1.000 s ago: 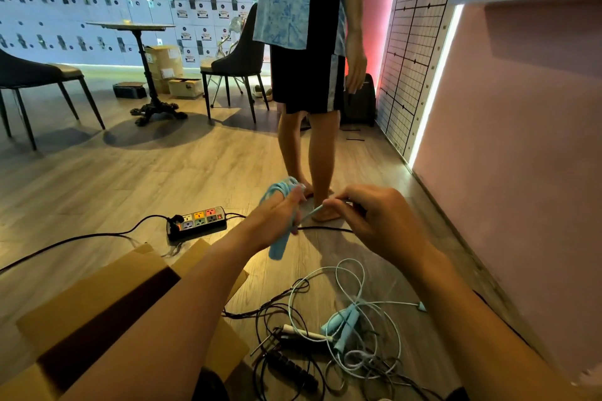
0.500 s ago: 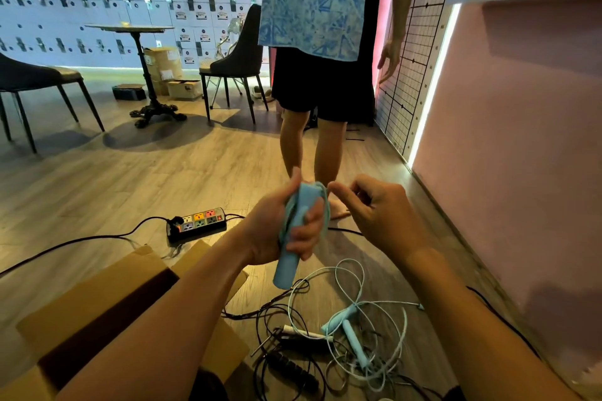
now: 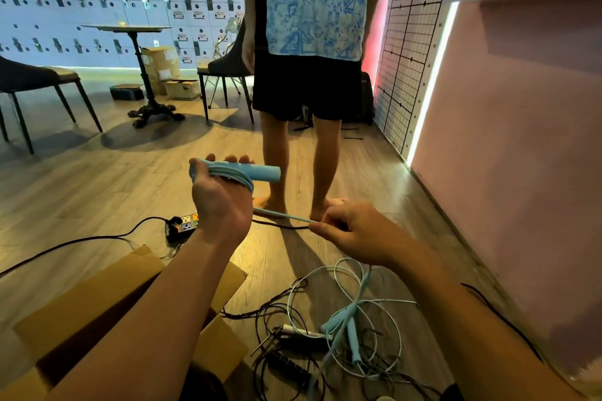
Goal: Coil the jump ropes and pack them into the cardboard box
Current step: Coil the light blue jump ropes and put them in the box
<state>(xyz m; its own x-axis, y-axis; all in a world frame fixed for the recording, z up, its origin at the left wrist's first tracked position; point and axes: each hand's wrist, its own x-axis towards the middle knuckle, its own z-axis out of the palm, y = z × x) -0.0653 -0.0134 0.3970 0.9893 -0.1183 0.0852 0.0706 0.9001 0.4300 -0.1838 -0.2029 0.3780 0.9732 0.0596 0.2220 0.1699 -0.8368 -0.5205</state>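
Observation:
My left hand (image 3: pixel 220 197) grips the light blue jump rope handles (image 3: pixel 260 172), held level, with several turns of blue cord wound around them. A taut stretch of that cord (image 3: pixel 281 215) runs rightward to my right hand (image 3: pixel 353 231), which pinches it between thumb and fingers. On the floor below lies a tangle of loose jump ropes (image 3: pixel 342 329): pale blue cords with blue handles and black cords with a black handle. An open cardboard box (image 3: pixel 94 299) sits at lower left, partly hidden behind my left forearm.
A person (image 3: pixel 309 81) stands barefoot right in front of me. A power strip (image 3: pixel 182 226) with a black cable lies on the wooden floor at left. Behind stand chairs, a round table (image 3: pixel 130 29) and more boxes. A pink wall (image 3: pixel 508 172) closes off the right.
My left hand turned the handles from upright to level and lifted them. My right hand moved down and right, drawing the cord taut. The standing person shifted their stance.

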